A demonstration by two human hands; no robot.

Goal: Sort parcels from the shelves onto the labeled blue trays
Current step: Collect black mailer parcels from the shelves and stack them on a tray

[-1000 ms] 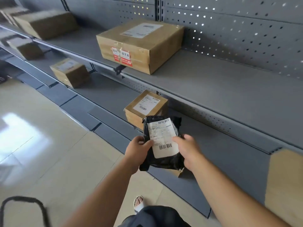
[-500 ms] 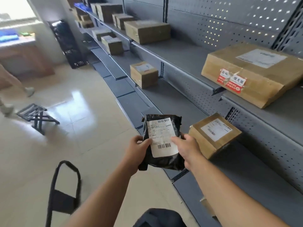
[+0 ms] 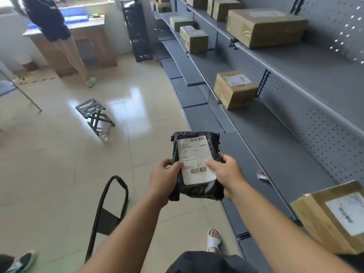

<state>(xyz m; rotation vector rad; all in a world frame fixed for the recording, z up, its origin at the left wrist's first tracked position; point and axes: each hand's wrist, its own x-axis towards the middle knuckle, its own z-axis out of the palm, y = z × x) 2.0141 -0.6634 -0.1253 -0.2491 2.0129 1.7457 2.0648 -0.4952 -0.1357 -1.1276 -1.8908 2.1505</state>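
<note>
Well, plenty is cut off or blurred. The cardboard box at lower right (image 3: 331,219) runs out of frame. The far blue trays (image 3: 75,15) on the counter are washed out by glare and partly behind another person (image 3: 49,22), so any tray markings can't be made out. A black tube frame (image 3: 110,209) stands on the floor tiles at lower left; can't tell what it belongs to. The fingers of both hands are hidden behind the parcel.

The black poly-bag parcel (image 3: 195,168) is held in the air in front of the body, over the floor beside the grey shelving (image 3: 295,154), touching no shelf or tray. The left hand (image 3: 164,178) grips its left edge, thumb curled onto the front. The right hand (image 3: 228,174) grips the right edge, thumb laid across the white shipping label (image 3: 194,152).

That label has a barcode at top and another lower down; the printed text is too small to read. A box on the mid shelf (image 3: 234,89) has a white label w/ red strip, unreadable. A small red-and-white scrap (image 3: 262,175) lies on the shelf near the right hand, its print illegible.
</note>
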